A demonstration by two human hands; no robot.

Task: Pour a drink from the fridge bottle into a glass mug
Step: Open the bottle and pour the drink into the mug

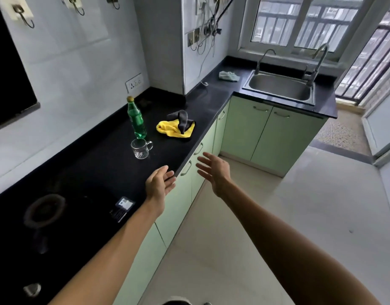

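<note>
Green bottle (136, 119), capped, stands upright on the black desk (97, 164), just behind the glass mug (141, 149), which is upright with its handle to the right. A yellow-and-grey cloth (174, 128) lies near the bottle. Left grip (160, 183) and right grip (213, 172) hover released, fingers straight, holding nothing, apart from both items

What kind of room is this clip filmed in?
Most likely a home kitchen: a steel sink with taps is set in the black countertop, pale green cabinets run beneath it, and a gas hob burner sits at the near end.
</note>
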